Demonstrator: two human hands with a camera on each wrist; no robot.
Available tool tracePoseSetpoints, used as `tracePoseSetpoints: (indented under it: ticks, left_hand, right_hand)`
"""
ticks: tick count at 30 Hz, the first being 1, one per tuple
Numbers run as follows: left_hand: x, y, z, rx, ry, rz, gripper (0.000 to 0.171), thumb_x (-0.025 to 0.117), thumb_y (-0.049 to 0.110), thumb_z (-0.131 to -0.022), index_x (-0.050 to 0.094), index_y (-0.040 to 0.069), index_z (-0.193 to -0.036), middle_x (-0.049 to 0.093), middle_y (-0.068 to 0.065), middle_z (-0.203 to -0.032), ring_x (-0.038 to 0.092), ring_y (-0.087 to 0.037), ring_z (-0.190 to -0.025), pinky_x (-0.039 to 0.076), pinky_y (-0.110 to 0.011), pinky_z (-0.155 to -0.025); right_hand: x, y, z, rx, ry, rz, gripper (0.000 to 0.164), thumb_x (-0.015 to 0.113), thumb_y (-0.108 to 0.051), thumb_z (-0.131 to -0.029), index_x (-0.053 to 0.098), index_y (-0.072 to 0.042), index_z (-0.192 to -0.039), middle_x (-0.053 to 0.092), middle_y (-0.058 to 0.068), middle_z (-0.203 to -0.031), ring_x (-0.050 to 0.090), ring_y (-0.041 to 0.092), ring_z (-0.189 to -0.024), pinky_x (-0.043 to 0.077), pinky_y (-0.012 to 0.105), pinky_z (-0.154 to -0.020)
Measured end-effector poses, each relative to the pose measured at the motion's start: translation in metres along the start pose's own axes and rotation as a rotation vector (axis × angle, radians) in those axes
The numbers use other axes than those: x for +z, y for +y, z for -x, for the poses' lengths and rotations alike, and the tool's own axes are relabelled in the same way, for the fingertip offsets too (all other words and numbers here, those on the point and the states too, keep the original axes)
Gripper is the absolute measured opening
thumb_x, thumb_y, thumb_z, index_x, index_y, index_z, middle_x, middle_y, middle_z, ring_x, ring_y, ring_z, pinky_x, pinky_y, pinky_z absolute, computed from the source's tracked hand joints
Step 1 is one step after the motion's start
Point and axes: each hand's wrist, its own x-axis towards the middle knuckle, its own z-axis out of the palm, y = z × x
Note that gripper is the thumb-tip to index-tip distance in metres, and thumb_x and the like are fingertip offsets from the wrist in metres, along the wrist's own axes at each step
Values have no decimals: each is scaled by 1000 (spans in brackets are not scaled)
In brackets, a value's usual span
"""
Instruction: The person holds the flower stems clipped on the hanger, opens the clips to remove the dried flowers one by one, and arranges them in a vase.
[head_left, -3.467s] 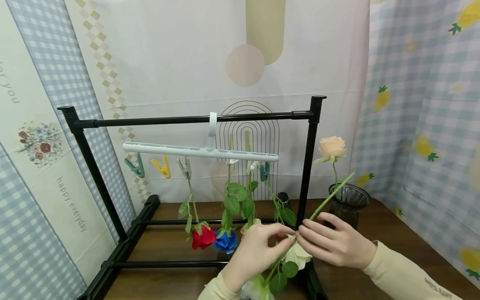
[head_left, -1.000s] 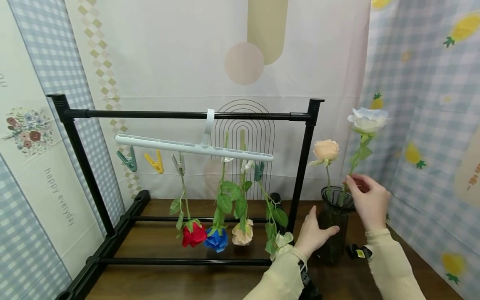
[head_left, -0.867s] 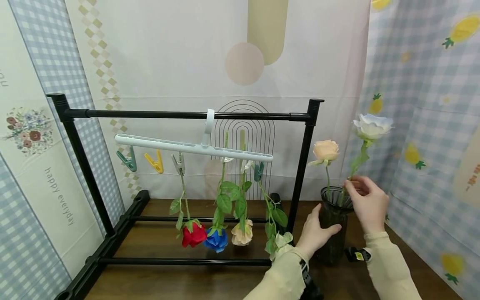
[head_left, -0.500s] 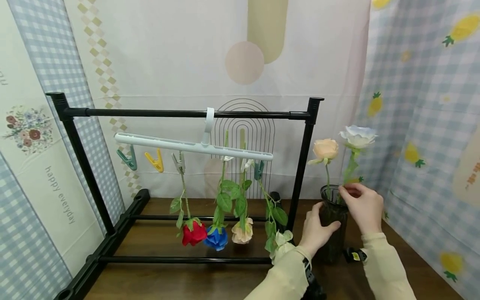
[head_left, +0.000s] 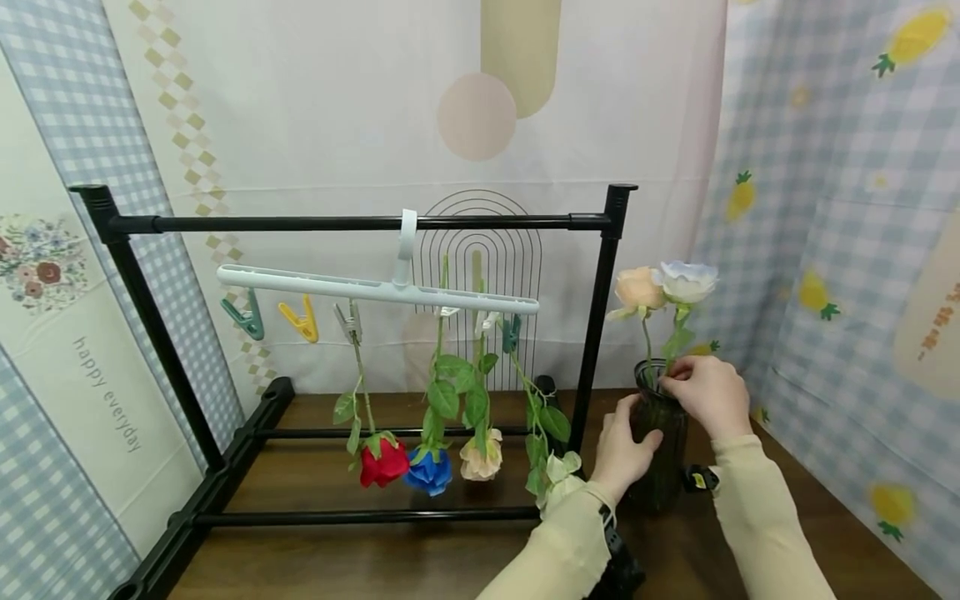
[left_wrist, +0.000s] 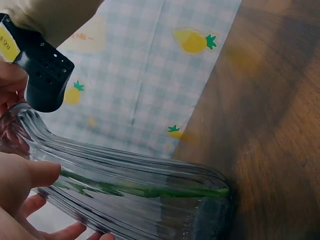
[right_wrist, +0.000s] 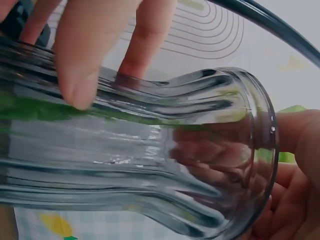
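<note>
Between your left hand (head_left: 621,450), curled round its side, and your right hand (head_left: 708,396) stands one glass vase (head_left: 666,467) holding two roses: one peach rose (head_left: 637,289), one white rose (head_left: 686,283), which your right hand pinches low. Left of both hands, one hanger (head_left: 367,287) carries six clips (head_left: 302,320) and four upside-down flowers (head_left: 384,463).

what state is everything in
Vase, upright, held in left grip
White rose, bloom up in vase, pinched by right grip
Peach rose, bloom up in vase
Red rose, hanging upside down from grey clip
Blue rose, hanging upside down
Cream rose, hanging upside down
Pale rose, upside down, partly hidden
Yellow clip, empty
Left green clip, empty
Right green clip, holding pale rose
Rack, standing
Hanger, hooked on rack, tilted
</note>
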Motion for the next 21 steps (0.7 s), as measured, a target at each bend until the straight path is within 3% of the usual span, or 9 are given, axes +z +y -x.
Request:
tracePoseSetpoints:
  ticks: [8,16,21]
  left_hand:
    - [-2,2,0,-19,-24,-3,53,68,29,-90,47,31,-139,55,-5,-128,60,-27,-111,50,-40,-91]
    - [-4,2,0,-51,-70,-19,58,67,34,-90,42,35,-143,52,-6,-135,58,-29,-118,49,-44,-95]
    - [-5,1,0,-58,-103,-17,59,66,35,-91,40,35,-144,50,-5,-138,55,-27,-124,48,-44,-98]
  right_hand:
    - [-1,-2,-3,-4,-54,43,28,68,-21,-87,73,5,-97,72,24,-92,65,36,-70,52,47,-59]
    - [-3,-6,-4,-42,-65,74,27,68,-20,-87,74,6,-89,71,23,-81,62,27,-56,48,40,-50]
    - [-16,-12,1,-77,-65,71,27,66,-19,-89,72,7,-94,71,24,-87,64,31,-65,51,44,-56]
